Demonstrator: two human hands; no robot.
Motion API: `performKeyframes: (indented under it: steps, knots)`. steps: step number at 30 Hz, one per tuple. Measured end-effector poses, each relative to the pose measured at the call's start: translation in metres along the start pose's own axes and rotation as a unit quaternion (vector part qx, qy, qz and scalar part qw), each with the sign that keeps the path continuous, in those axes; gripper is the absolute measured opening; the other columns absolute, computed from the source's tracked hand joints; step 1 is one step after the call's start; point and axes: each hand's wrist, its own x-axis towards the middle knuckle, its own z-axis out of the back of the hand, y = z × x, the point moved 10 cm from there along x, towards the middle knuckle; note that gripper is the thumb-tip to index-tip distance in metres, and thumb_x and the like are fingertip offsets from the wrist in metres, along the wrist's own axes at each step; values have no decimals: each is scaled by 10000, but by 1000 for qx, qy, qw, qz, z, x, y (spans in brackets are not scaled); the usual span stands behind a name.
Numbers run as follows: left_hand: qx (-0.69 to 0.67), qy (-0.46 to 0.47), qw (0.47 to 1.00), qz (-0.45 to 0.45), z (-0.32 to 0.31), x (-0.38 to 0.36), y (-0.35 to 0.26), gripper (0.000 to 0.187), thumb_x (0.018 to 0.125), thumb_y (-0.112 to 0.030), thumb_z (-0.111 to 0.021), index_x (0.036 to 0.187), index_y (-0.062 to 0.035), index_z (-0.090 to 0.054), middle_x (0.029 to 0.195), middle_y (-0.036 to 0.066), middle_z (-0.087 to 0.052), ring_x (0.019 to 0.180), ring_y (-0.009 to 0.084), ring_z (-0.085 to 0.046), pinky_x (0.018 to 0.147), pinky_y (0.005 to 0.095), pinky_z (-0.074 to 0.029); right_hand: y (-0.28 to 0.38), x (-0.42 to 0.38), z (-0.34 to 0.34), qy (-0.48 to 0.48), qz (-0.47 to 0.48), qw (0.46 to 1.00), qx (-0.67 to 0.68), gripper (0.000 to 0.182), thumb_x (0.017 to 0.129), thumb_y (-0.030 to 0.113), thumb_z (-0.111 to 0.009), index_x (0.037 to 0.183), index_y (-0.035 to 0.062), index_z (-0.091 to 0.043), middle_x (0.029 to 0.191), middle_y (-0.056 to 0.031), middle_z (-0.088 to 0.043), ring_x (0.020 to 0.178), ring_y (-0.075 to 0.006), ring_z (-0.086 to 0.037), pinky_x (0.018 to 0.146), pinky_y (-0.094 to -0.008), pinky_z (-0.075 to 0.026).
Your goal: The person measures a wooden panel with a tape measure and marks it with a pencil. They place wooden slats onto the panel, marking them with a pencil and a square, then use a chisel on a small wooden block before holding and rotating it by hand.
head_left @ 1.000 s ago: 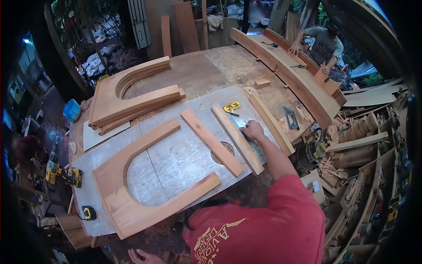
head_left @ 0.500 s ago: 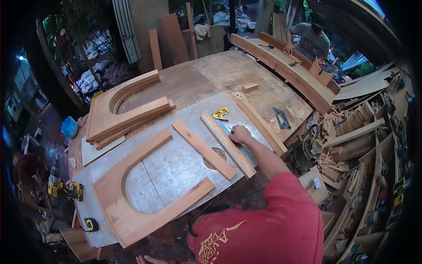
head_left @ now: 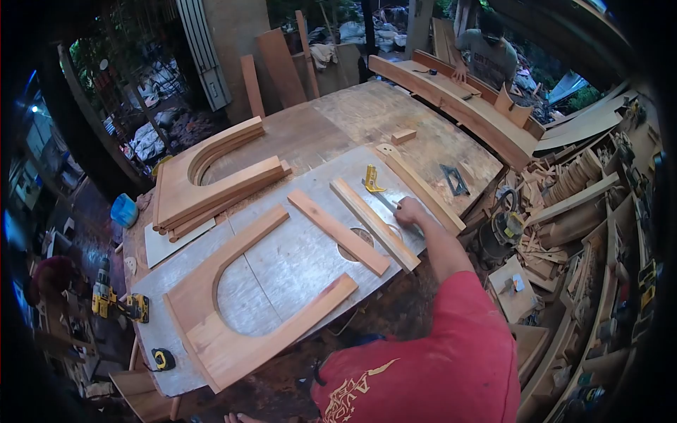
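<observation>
Just beyond and left of the right hand [head_left: 411, 213], the yellow-headed square [head_left: 372, 179] sits on the bench [head_left: 317, 113], its blade slanting back to that hand's closed fingers; exactly what they pinch, I cannot tell. The left hand [head_left: 241, 419] is farther off, mostly cropped, its grip unclear.

Right hand [head_left: 412, 211] at the yellow square [head_left: 371, 180] — beside a wooden strip [head_left: 374, 225].

Right arm [head_left: 453, 255] outstretched, fingers [head_left: 405, 209] curled.
</observation>
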Motion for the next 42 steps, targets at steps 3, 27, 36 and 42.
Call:
performKeyframes:
  steps: [3,27,36,42]
  knots:
    - [-27,4,999,-23,-5,9,-6,213,950,-192,-733,1032,4,-738,1117,199,-701,1034,357,-671,921,463,-546,-17,-7,13,-26,7,992,127,244,749,221,-723,869,13,-764,818,-170,-739,745,-243,-701,710,-419,-547]
    - [-524,195,722,407,-71,58,2,303,1105,-257,-437,1192,-14,-597,866,48,-630,653,93,-570,583,257,-494,477,-550,-81,282,571,687,350,101,909,86,-703,956,9,-658,822,-158,-592,744,-312,-618,702,-408,-506]
    - [-233,290,843,390,5,11,119,303,1083,-254,-488,1013,-22,-670,681,3,-615,562,81,-539,513,273,-433,514,-450,-96,383,483,710,339,682,1085,467,-281,851,-7,-713,860,-104,-704,728,-204,-625,706,-364,-503]
    - [-121,364,849,362,-46,-61,79,295,1028,-236,-517,980,6,-677,696,141,-673,682,292,-700,661,409,-526,528,-340,-155,589,115,537,592,743,1044,656,-240,959,47,-657,742,-175,-658,467,-279,-586,430,-374,-506]
